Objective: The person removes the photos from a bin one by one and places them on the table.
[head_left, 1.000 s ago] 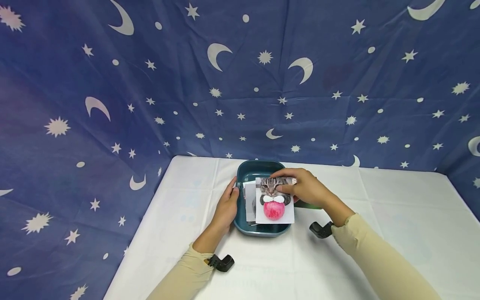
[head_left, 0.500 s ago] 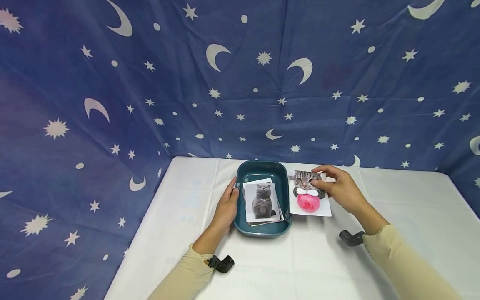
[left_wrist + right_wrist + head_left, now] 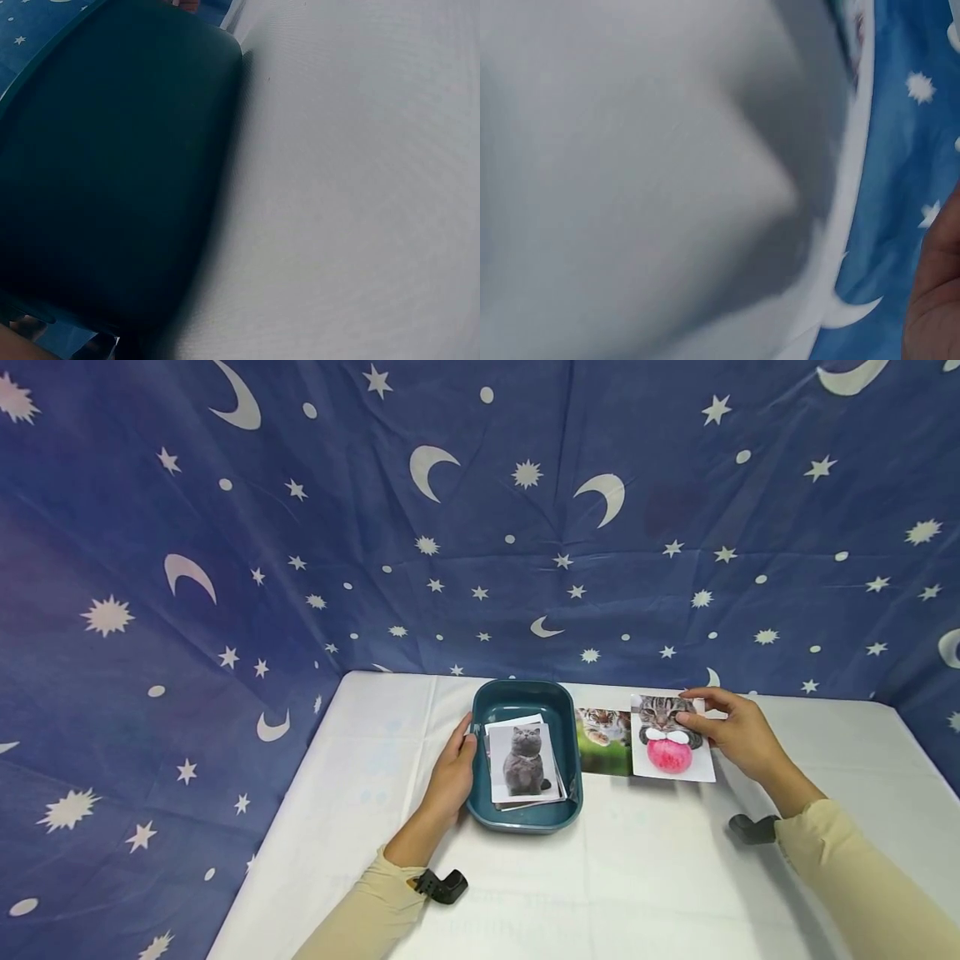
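Note:
My right hand point(image 3: 738, 735) pinches the upper right corner of a square picture card point(image 3: 645, 760) with a tabby cat and a pink fluffy ball. Partly under that card's left edge is a tiger picture card point(image 3: 607, 760) with a green background, lying beside the tub. My left hand point(image 3: 450, 777) holds the left side of a dark teal plastic tub point(image 3: 517, 820), thumb at the rim. A small stack of cards lies in the tub, topped by a grey cat card point(image 3: 525, 764). Most of the left fingers are hidden in the left wrist view, behind the tub wall.
A white cloth covers the table point(image 3: 600, 885). Behind and to the left hangs a blue curtain point(image 3: 660, 585) with white moons and stars. Black wrist cameras sit on both wrists.
My right hand has carried the tabby cat card from above the tub to the right. The grey cat card and the tiger card have come into view. My left hand stays put.

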`<state>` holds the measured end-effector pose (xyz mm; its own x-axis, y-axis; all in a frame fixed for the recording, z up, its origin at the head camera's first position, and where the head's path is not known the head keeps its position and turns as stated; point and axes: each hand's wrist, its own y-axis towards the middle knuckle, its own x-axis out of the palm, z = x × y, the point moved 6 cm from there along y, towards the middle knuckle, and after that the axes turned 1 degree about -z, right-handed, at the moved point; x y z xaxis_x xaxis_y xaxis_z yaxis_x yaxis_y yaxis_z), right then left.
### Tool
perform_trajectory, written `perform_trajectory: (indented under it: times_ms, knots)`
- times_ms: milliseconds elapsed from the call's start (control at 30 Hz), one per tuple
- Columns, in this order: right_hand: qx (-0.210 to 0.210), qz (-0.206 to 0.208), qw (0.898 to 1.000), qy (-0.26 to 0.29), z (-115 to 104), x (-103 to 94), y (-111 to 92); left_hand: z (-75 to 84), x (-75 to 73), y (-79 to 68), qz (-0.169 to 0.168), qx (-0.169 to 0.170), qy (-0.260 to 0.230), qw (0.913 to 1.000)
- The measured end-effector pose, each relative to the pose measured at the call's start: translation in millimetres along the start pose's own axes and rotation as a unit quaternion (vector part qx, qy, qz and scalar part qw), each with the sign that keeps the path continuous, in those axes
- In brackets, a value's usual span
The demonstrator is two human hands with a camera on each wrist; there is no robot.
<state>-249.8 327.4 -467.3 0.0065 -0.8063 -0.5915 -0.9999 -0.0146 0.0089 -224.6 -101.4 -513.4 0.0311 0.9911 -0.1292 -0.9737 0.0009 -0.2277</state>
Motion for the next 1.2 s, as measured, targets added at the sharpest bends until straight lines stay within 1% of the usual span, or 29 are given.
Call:
perform_trajectory:
  times_ms: [133, 267, 400, 600, 733, 900, 1100, 1200]
  knots:
    - [0.002, 0.002, 1.000, -0.016, 15.9, -5.4, 3.5, 0.4, -0.5, 0.7, 0.003, 0.000, 0.001, 1.0000]
    - [0.020, -0.005, 0.998, -0.053, 34.4, -6.6, 7.3, 0.4, -0.3, -0.4, 0.001, -0.003, 0.000, 1.0000]
    - [0.035, -0.006, 0.995, -0.088, 45.7, -7.5, 11.3, -0.2, 0.2, -1.4, -0.002, -0.004, -0.001, 1.0000]
    - [0.039, -0.012, 0.990, -0.132, 48.1, -5.7, 20.2, 0.2, -0.6, -1.8, -0.003, 0.003, -0.002, 1.0000]
    - [0.057, -0.022, 0.985, -0.160, 49.6, -4.8, 23.7, -0.1, -1.0, -1.9, -0.003, 0.004, -0.003, 1.0000]
    - [0.077, -0.026, 0.982, -0.172, 53.9, -7.0, 24.6, 1.4, 0.4, -3.1, -0.010, 0.005, -0.006, 0.9999]
    - [0.090, -0.009, 0.982, -0.166, 55.5, -10.8, 26.6, 3.8, 0.6, -2.3, -0.009, 0.009, -0.003, 0.9999]
    - [0.104, -0.009, 0.980, -0.168, 58.0, -9.2, 27.3, 2.5, 0.1, -2.3, -0.008, 0.006, -0.005, 0.9999]
